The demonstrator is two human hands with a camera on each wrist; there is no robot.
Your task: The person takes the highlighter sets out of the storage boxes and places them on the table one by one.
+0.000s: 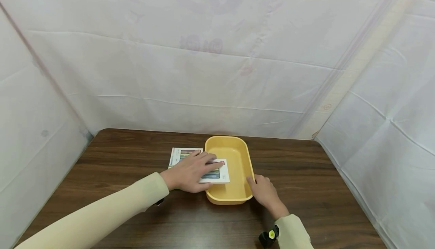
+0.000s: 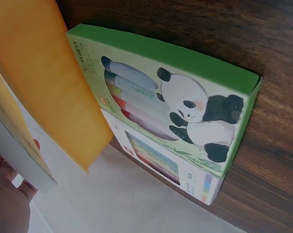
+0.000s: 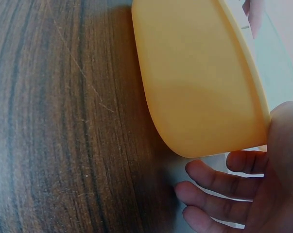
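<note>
My left hand holds a white windowed box of coloured sticks over the left rim of a yellow plastic bin. That held box appears edge-on in the left wrist view. On the bin's right side, my right hand grips the rim near the front corner, thumb over the edge and fingers outside. Left of the bin lie a green panda box of markers and another white windowed box, side by side. In the head view my left hand and arm hide most of them.
A dark wooden table carries everything. White sheeting hangs behind it and at both sides. A black wrist device with a yellow mark sits at my right sleeve.
</note>
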